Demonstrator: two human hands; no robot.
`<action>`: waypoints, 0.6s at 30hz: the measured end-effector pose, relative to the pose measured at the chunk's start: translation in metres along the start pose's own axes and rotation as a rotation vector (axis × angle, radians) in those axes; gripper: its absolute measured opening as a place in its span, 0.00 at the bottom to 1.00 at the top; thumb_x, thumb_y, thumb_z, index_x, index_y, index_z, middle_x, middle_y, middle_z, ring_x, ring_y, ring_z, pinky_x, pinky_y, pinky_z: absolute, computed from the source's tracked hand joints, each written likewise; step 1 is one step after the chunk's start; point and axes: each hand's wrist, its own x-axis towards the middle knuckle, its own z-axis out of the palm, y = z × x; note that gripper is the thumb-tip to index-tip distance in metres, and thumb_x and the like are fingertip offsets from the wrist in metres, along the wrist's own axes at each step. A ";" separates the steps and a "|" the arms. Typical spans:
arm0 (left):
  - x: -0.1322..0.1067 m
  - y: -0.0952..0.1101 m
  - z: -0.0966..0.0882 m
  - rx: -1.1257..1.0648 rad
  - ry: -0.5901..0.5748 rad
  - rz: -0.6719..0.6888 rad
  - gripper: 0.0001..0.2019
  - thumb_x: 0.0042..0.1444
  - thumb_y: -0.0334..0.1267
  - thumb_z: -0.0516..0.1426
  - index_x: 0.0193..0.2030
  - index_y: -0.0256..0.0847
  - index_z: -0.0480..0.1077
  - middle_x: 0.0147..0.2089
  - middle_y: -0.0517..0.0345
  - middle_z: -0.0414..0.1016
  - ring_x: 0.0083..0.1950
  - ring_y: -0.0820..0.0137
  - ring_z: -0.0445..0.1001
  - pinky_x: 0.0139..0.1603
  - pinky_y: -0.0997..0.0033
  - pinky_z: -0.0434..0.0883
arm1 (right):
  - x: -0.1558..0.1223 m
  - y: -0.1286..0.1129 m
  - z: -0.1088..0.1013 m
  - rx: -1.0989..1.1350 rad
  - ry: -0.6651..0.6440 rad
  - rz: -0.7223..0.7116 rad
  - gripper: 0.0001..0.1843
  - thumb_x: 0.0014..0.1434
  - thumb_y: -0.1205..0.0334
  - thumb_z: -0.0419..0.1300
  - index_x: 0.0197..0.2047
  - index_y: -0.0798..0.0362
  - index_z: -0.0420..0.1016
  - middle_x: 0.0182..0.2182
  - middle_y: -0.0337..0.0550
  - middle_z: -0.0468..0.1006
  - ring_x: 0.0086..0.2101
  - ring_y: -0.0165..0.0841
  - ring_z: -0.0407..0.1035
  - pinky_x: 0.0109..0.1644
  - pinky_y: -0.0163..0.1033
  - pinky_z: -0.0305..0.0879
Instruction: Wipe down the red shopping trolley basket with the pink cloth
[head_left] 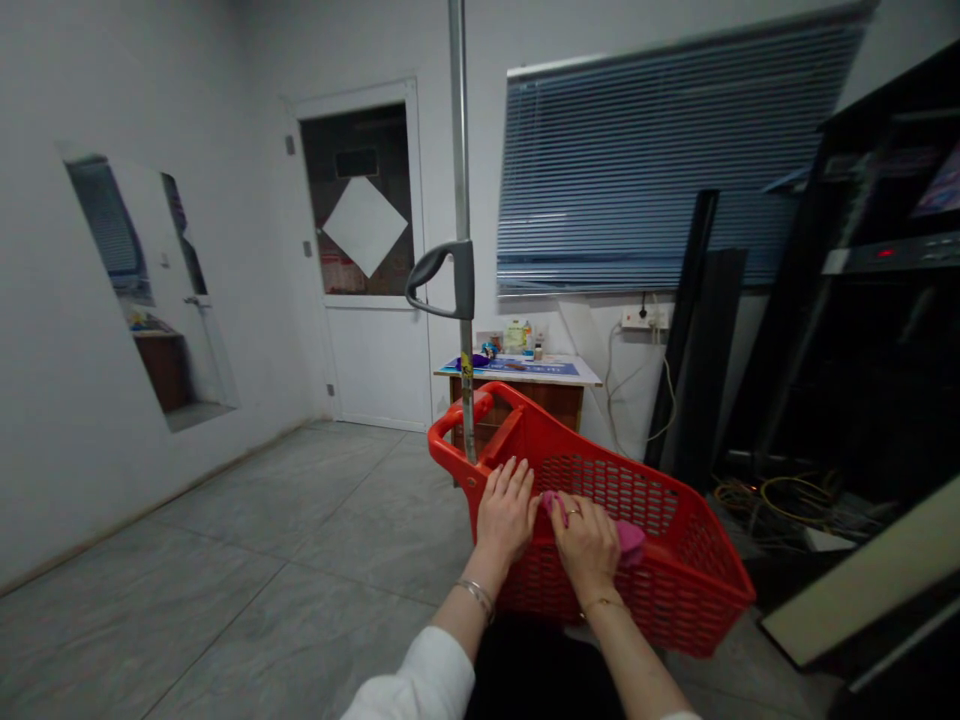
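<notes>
In front of me stands a red plastic shopping basket (pixel 682 600) with slotted walls and a raised handle at its left end. My left hand (pixel 506 505) lies on the basket's near rim, its fingers stretched out over the edge and holding nothing. Just to the right, my right hand (pixel 589 540) is closed on a pink cloth (pixel 630 541) at the same rim. Part of the cloth sticks out past the fingers on both sides. A metal pole (pixel 460 150) with a grey grip (pixel 465 280) rises at the basket's left end.
A small table (pixel 589 372) with bottles and a purple item stands behind the basket. A white door (pixel 375 370) is at the back left, a mirror (pixel 161 300) on the left wall. Dark equipment racks (pixel 862 370) and tangled cables (pixel 795 500) occupy the right side.
</notes>
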 end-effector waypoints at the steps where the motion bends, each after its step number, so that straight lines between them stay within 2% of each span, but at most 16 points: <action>1: 0.000 -0.002 -0.002 0.005 -0.011 0.012 0.19 0.66 0.40 0.51 0.62 0.41 0.66 0.66 0.53 0.66 0.68 0.60 0.60 0.67 0.52 0.61 | -0.001 0.002 -0.001 0.005 0.002 -0.012 0.15 0.65 0.56 0.51 0.44 0.51 0.77 0.37 0.46 0.79 0.36 0.32 0.67 0.44 0.39 0.56; 4: 0.001 -0.008 -0.007 0.010 -0.035 0.060 0.20 0.66 0.41 0.51 0.63 0.41 0.64 0.66 0.53 0.65 0.68 0.61 0.60 0.67 0.53 0.61 | -0.010 0.024 -0.007 0.008 0.011 -0.058 0.14 0.65 0.58 0.52 0.44 0.52 0.77 0.38 0.45 0.79 0.36 0.31 0.68 0.45 0.37 0.57; 7: 0.000 -0.010 -0.007 0.010 -0.040 0.079 0.20 0.66 0.41 0.52 0.64 0.42 0.64 0.67 0.53 0.65 0.68 0.60 0.60 0.67 0.53 0.61 | -0.025 0.061 -0.014 -0.022 0.017 -0.067 0.13 0.64 0.59 0.53 0.43 0.52 0.78 0.39 0.44 0.79 0.37 0.31 0.68 0.46 0.37 0.58; 10: 0.000 -0.007 -0.002 0.004 -0.028 0.064 0.19 0.66 0.41 0.51 0.62 0.41 0.65 0.66 0.53 0.65 0.69 0.60 0.60 0.67 0.53 0.61 | -0.037 0.094 -0.020 -0.056 0.014 -0.063 0.16 0.64 0.58 0.54 0.49 0.53 0.77 0.40 0.44 0.79 0.38 0.31 0.69 0.48 0.38 0.59; 12: 0.000 -0.003 0.000 0.001 -0.016 0.045 0.19 0.67 0.41 0.51 0.62 0.40 0.66 0.66 0.53 0.66 0.69 0.60 0.59 0.67 0.53 0.61 | -0.040 0.105 -0.021 -0.072 0.010 -0.065 0.19 0.64 0.58 0.54 0.55 0.52 0.74 0.41 0.44 0.80 0.38 0.31 0.69 0.49 0.38 0.59; 15: 0.000 0.003 0.003 0.007 -0.009 0.018 0.19 0.67 0.41 0.51 0.61 0.39 0.67 0.65 0.52 0.66 0.69 0.60 0.59 0.67 0.53 0.61 | -0.035 0.099 -0.020 -0.085 0.026 -0.050 0.18 0.64 0.58 0.54 0.56 0.50 0.73 0.39 0.43 0.80 0.37 0.32 0.69 0.49 0.39 0.58; 18: 0.001 0.005 0.003 0.019 -0.023 0.007 0.18 0.67 0.42 0.50 0.60 0.39 0.67 0.65 0.52 0.67 0.69 0.61 0.59 0.67 0.54 0.61 | -0.023 0.067 -0.013 -0.047 0.033 -0.045 0.16 0.64 0.57 0.55 0.52 0.48 0.76 0.39 0.42 0.80 0.36 0.31 0.68 0.46 0.39 0.57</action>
